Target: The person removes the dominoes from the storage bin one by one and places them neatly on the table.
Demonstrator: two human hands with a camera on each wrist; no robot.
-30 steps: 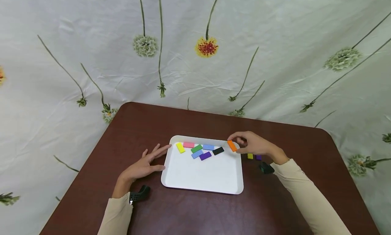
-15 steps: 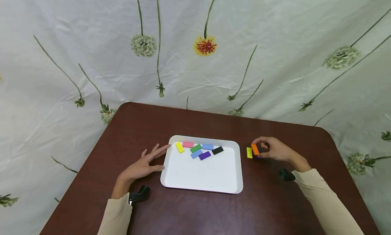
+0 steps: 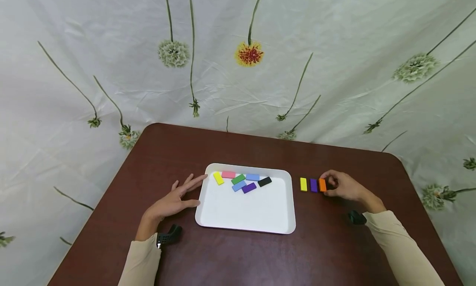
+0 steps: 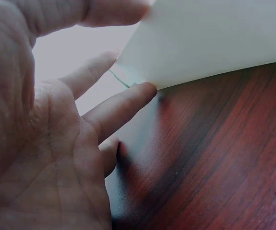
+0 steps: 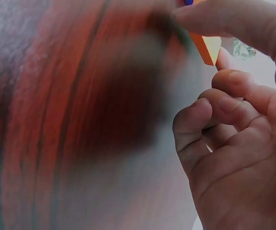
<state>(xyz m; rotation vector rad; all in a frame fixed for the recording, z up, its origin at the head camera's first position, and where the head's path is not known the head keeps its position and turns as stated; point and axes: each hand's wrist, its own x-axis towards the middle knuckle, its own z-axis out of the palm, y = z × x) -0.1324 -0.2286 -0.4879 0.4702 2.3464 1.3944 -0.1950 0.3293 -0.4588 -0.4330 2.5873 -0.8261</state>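
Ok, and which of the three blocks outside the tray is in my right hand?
The orange block, at the right end of the row: your right hand pinches it. The purple block and yellow block lie to its left.

Sleeves long, plain beige, creased at the cuffs: left sleeve [image 3: 140,261] toward the table's [image 3: 238,261] left edge, right sleeve [image 3: 403,251] toward its right. Left hand [image 3: 172,201] bare; black wrist strap [image 3: 169,237], perforated — silvery fitting [image 3: 159,245] by the cuff. Right hand [image 3: 346,187] bare; small dark block [image 3: 357,218] at wrist — detail unclear.
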